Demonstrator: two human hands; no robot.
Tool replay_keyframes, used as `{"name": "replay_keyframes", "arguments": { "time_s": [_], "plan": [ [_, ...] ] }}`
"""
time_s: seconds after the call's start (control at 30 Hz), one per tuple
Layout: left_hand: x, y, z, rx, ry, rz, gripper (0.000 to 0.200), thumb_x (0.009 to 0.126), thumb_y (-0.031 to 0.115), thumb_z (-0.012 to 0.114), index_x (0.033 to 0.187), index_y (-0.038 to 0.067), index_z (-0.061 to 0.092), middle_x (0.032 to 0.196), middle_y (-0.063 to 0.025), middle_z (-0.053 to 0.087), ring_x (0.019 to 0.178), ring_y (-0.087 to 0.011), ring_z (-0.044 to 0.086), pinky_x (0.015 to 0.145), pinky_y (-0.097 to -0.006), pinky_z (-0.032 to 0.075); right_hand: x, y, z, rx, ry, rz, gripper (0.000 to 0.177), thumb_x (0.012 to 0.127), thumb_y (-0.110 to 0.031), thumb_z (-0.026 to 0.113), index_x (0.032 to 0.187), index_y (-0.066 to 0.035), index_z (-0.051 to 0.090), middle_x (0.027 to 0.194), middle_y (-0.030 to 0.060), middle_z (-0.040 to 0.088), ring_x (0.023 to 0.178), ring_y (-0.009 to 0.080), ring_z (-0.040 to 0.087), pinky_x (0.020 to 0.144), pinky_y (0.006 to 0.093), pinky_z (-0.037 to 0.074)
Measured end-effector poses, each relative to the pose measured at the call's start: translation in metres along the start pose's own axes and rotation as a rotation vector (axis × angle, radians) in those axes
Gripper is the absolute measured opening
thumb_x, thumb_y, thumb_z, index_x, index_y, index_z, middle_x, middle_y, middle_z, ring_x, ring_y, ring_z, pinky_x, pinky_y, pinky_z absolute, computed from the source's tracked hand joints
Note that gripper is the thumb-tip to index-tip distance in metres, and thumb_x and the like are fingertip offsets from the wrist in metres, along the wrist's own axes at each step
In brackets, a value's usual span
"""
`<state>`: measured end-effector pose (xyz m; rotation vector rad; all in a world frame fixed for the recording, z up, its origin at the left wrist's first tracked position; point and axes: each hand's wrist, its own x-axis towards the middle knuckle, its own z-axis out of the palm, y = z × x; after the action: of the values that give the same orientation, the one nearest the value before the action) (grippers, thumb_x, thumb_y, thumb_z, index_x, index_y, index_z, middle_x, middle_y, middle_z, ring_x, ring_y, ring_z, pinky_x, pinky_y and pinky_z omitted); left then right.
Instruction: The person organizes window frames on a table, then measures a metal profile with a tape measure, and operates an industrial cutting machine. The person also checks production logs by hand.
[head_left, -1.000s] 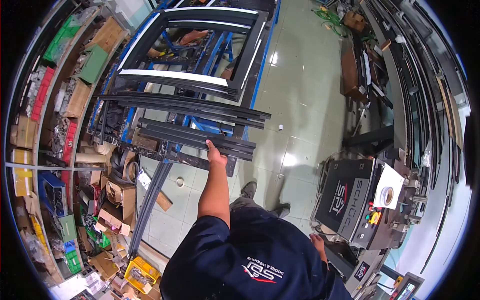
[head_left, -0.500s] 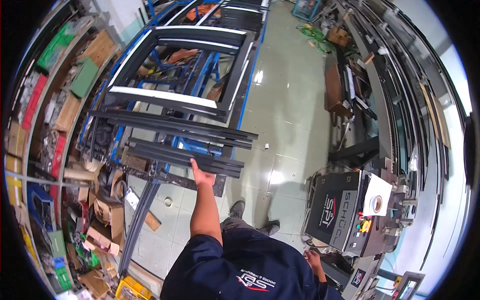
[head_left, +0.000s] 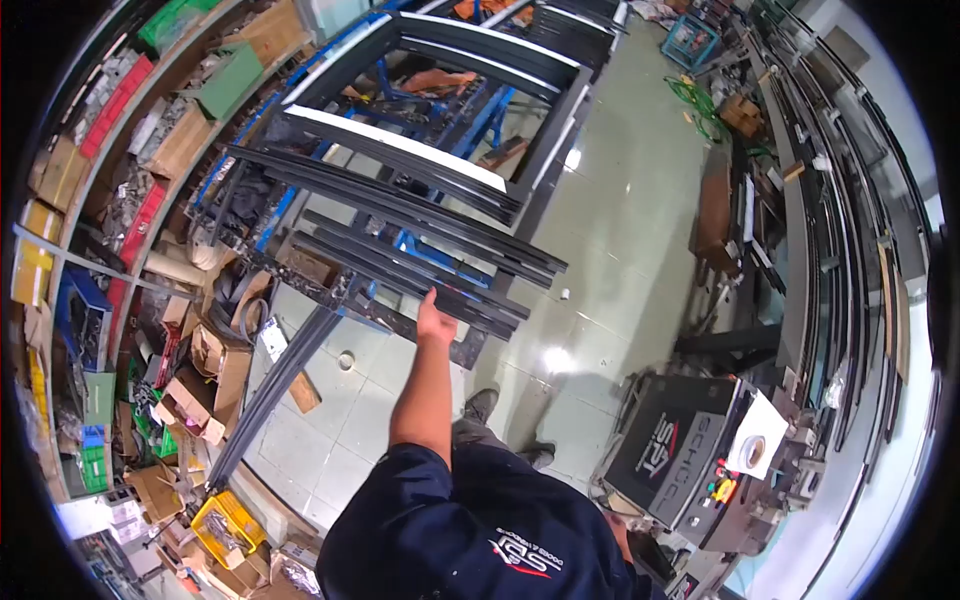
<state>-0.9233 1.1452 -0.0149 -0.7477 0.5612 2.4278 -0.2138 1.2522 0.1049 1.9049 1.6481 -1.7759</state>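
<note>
My left hand [head_left: 435, 322] is at the near side of a bundle of long black profiles [head_left: 400, 268], its thumb on top and the other fingers hidden beneath, closed on them near their right end. The profiles lie across the blue-and-black work stand. Just beyond them, more black profiles [head_left: 400, 200] run roughly parallel. Farther back rests a black rectangular frame [head_left: 400, 152] with white strips along its sides. At my right side, my right hand [head_left: 617, 528] shows only partly past the shirt, low near the dark machine; its fingers cannot be made out.
A dark machine box [head_left: 672, 445] with a tape roll [head_left: 747, 453] on top stands at right. Shelves with bins [head_left: 130, 225] line the left. More profiles [head_left: 275, 395] lean toward the floor near a yellow crate [head_left: 228, 530]. Long bars [head_left: 850, 250] fill the right-hand rack.
The view has turned, so the stand and frame sit farther right and higher. My left hand stays on the profiles. My right hand has become more hidden behind my body.
</note>
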Motion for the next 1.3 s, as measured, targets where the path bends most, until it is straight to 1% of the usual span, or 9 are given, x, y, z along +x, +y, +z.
{"name": "replay_keyframes", "arguments": {
  "time_s": [0.1,0.17,0.5,0.7,0.87,0.97,1.1,1.13,1.3],
  "plan": [
    [-0.008,0.005,0.005,0.146,0.118,-0.125,0.029,0.109,0.031,0.056,0.125,0.008,0.063,0.119,-0.0074,0.072,0.112,-0.0241,0.07,0.101,-0.0411,0.056,0.002,-0.019,0.003,0.042,-0.008,0.136,0.032,0.099,-0.032,0.069,0.111,-0.003,0.065,0.081,0.0114,0.071,0.063,0.0199,0.067,0.055,0.0313,0.052],
    [-0.001,0.0,0.001,0.18,0.095,-0.086,0.037,0.109,0.035,0.057,0.134,0.008,0.059,0.126,-0.008,0.07,0.114,-0.025,0.069,0.101,-0.0435,0.056,0.006,-0.024,0.013,0.154,0.051,0.235,0.034,0.101,-0.035,0.066,0.117,-0.004,0.067,0.081,0.0099,0.071,0.063,0.0183,0.065,0.058,0.0306,0.05],
    [-0.016,-0.012,0.008,0.195,-0.005,-0.139,0.047,0.107,0.039,0.06,0.145,0.011,0.053,0.139,-0.0072,0.065,0.126,-0.0278,0.064,0.107,-0.0486,0.053,-0.007,-0.057,0.03,-0.035,0.013,0.09,0.036,0.101,-0.037,0.066,0.115,-0.004,0.066,0.082,0.008,0.07,0.068,0.0174,0.066,0.061,0.0298,0.05],
    [-0.02,-0.017,0.009,0.215,0.015,-0.052,0.047,0.105,0.038,0.064,0.144,0.014,0.052,0.138,-0.007,0.065,0.126,-0.0291,0.063,0.107,-0.0504,0.052,-0.001,0.001,0.011,0.097,0.001,0.0,0.034,0.099,-0.035,0.071,0.109,-0.002,0.068,0.085,0.0043,0.068,0.07,0.0145,0.063,0.063,0.0304,0.051],
    [-0.021,-0.017,0.012,0.184,0.091,-0.045,0.044,0.102,0.034,0.071,0.139,0.016,0.055,0.132,-0.0077,0.068,0.122,-0.028,0.065,0.105,-0.0497,0.053,-0.004,0.015,0.0,-0.064,0.044,0.057,0.046,0.098,-0.038,0.074,0.118,0.003,0.072,0.103,0.0072,0.074,0.097,0.016,0.066,0.089,0.0326,0.052],
    [-0.018,-0.017,0.014,0.215,0.149,0.018,0.041,0.102,0.035,0.07,0.135,0.015,0.057,0.126,-0.0062,0.07,0.119,-0.0267,0.066,0.104,-0.0487,0.053,0.002,0.015,-0.001,-0.131,0.015,0.037,0.044,0.098,-0.036,0.074,0.118,0.003,0.072,0.105,0.0076,0.075,0.099,0.0161,0.066,0.09,0.0324,0.052],
    [-0.023,-0.009,0.021,0.223,0.181,-0.016,0.037,0.103,0.041,0.065,0.126,0.013,0.067,0.123,-0.0036,0.073,0.113,-0.023,0.07,0.098,-0.04,0.057,-0.002,0.0,0.014,0.043,0.073,0.049,0.031,0.099,-0.029,0.071,0.113,-0.001,0.068,0.087,0.008,0.069,0.072,0.0158,0.065,0.067,0.0312,0.054],
    [-0.018,-0.01,0.017,0.184,0.156,-0.01,0.039,0.1,0.04,0.071,0.128,0.014,0.065,0.124,-0.0039,0.072,0.114,-0.0236,0.069,0.099,-0.0413,0.056,0.003,-0.013,0.019,0.08,0.069,0.054,0.029,0.1,-0.028,0.07,0.112,-0.002,0.066,0.083,0.0079,0.067,0.066,0.0155,0.064,0.062,0.0308,0.054],
    [-0.008,-0.006,0.018,0.141,0.163,0.058,0.046,0.093,0.035,0.081,0.129,0.012,0.063,0.129,-0.0048,0.07,0.114,-0.0239,0.069,0.097,-0.0415,0.057,0.009,-0.063,0.041,0.029,0.096,0.008,0.027,0.101,-0.026,0.069,0.111,-0.001,0.067,0.086,0.008,0.068,0.07,0.0158,0.064,0.063,0.0312,0.054]
  ]
}}
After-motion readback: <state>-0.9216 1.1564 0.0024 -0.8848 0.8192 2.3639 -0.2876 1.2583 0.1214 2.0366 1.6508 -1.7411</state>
